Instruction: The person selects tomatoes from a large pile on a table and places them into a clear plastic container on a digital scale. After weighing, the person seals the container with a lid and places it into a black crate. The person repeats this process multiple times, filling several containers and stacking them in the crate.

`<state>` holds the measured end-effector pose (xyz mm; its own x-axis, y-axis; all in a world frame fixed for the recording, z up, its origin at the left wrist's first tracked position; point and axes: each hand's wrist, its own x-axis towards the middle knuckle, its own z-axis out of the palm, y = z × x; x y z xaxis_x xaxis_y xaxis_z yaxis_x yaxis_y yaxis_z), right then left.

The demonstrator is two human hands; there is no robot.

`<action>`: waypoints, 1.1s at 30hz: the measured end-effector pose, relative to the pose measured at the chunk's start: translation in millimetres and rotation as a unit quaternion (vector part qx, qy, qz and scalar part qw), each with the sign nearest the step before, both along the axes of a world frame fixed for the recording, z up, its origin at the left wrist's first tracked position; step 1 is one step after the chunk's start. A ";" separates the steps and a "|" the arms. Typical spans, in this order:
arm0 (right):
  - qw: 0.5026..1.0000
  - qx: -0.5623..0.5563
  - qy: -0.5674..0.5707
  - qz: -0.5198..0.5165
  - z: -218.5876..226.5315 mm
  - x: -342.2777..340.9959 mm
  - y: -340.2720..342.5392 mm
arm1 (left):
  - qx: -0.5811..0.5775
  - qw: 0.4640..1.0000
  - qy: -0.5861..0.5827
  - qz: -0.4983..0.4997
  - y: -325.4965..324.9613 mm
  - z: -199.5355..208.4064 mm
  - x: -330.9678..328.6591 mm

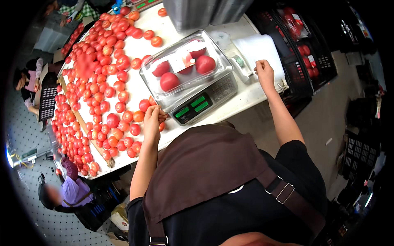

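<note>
A clear plastic box (pixel 147 84) sits on the digital scale (pixel 223 88), with several red tomatoes (pixel 169 82) and a white label (pixel 181 64) in it. My left hand (pixel 152 119) is at the scale's near left corner, fingers drawn together beside loose tomatoes (pixel 135 129); what they pinch, if anything, is hidden. To the right of the scale, my right hand (pixel 265 73) is closed over the near edge of a stack of white sheets (pixel 262 49). I cannot make out anything in its fingers. A small roll of labels (pixel 241 65) lies between that hand and the scale.
Many loose tomatoes (pixel 98 78) cover the left of the white table (pixel 166 137). A wooden strip (pixel 92 141) runs among them. Stacked clear containers (pixel 193 14) stand at the back. Black crates (pixel 305 53) with packed tomatoes are on the right. People (pixel 78 190) are at the left.
</note>
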<state>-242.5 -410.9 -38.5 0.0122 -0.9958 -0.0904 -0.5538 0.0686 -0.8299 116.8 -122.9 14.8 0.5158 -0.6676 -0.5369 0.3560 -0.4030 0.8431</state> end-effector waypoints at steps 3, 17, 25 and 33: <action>0.993 0.011 0.096 0.067 -42.2 -17.2 2.7 | 0.006 0.999 0.032 -0.023 -0.9 8.5 -16.7; 0.973 0.102 0.186 0.092 -87.6 19.2 -2.5 | -0.094 0.995 0.038 -0.006 -19.8 39.7 -15.2; 0.997 0.006 0.041 0.066 4.6 -11.1 53.2 | -0.104 0.984 0.041 -0.140 -51.2 56.3 -68.4; 0.968 0.238 -0.077 -0.006 -14.3 -111.4 215.4 | 0.006 0.915 0.044 -0.401 -123.7 -15.7 -169.4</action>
<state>-353.9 -195.4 -52.8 0.0513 -0.8420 -0.5371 -0.4228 0.4689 -0.7755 -52.7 -246.6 -1.0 -0.1827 -0.8068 -0.5619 0.0080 -0.5727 0.8197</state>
